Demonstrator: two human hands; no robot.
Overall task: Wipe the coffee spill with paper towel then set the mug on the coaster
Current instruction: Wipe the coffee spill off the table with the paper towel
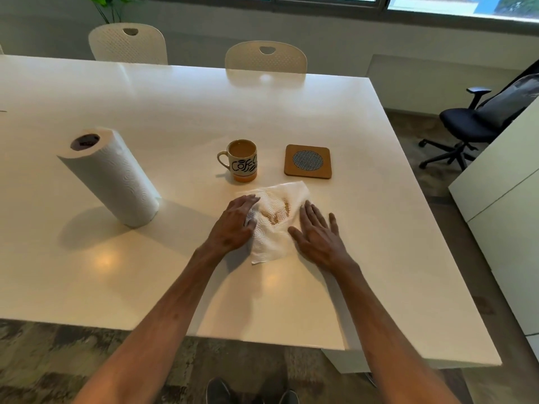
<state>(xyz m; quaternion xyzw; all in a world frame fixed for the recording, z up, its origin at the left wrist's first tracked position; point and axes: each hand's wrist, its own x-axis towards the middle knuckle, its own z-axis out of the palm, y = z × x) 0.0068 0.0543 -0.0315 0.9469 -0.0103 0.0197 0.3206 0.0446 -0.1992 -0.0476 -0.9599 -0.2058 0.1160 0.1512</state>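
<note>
Fingers [246, 201] on stained towel [277, 212], white table [175, 112]

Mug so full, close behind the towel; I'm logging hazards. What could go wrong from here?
The mug is nearly full and stands just beyond the paper towel; a forward wipe by the left hand could bump it and spill more.
The towel's middle is soaked brown, so more wiping may smear coffee.
Lifting the full mug to the coaster could slop.

Paper towel [277, 220] partly hidden beneath left hand [233, 225]
</note>
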